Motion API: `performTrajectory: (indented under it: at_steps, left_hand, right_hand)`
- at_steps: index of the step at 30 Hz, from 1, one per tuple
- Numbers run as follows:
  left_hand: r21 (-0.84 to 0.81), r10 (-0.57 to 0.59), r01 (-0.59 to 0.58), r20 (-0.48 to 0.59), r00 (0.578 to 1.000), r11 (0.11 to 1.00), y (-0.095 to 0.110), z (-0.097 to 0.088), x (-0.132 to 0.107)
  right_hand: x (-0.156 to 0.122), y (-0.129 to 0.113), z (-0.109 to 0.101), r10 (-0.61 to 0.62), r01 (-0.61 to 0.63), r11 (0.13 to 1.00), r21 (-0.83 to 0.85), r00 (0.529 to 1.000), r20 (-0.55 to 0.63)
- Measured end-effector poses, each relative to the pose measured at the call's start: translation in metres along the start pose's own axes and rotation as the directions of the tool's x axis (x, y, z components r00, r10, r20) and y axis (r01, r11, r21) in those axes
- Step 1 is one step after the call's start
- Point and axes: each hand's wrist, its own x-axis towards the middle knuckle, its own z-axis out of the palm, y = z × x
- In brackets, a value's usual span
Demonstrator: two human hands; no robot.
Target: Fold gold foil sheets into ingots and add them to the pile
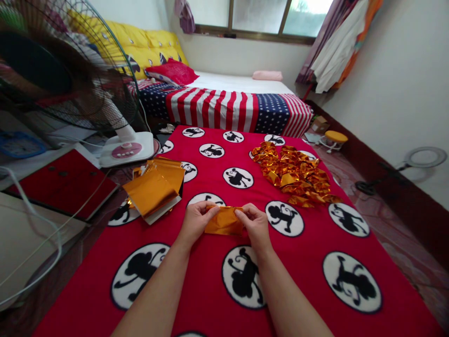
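My left hand [197, 220] and my right hand [255, 225] both pinch a small sheet of gold foil paper [224, 222], held just above the red blanket [305, 262] with black monkey prints. The fingers of each hand close on the sheet's upper corners. A stack of flat gold foil sheets [154, 189] lies to the left of my hands. A heap of folded, crumpled gold foil pieces [294, 174] lies to the upper right.
A standing fan [66, 70] with its white base [128, 150] is at the left, beside a red board [63, 185] and white cables. A bed with a stars-and-stripes cover [231, 107] stands behind. A ring light [423, 158] and small stool [336, 137] are on the floor at right.
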Motion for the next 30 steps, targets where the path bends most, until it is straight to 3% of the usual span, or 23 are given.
performTrajectory:
  at_steps: [11,22,30]
  left_hand:
    - [0.026,0.035,-0.037,0.069,0.997,0.999,0.002,0.001,-0.002]
    - [0.027,0.037,-0.04,0.088,0.995,0.999,0.003,0.002,-0.003]
    - [-0.078,-0.013,0.022,0.114,0.993,0.997,0.002,-0.002,-0.001]
  right_hand:
    - [0.0,-0.011,-0.001,0.07,-0.075,0.997,0.035,0.989,0.129]
    - [-0.003,-0.014,0.002,0.064,-0.066,0.998,0.01,0.994,0.089]
    - [-0.003,-0.01,0.0,0.086,-0.091,0.994,0.054,0.993,0.085]
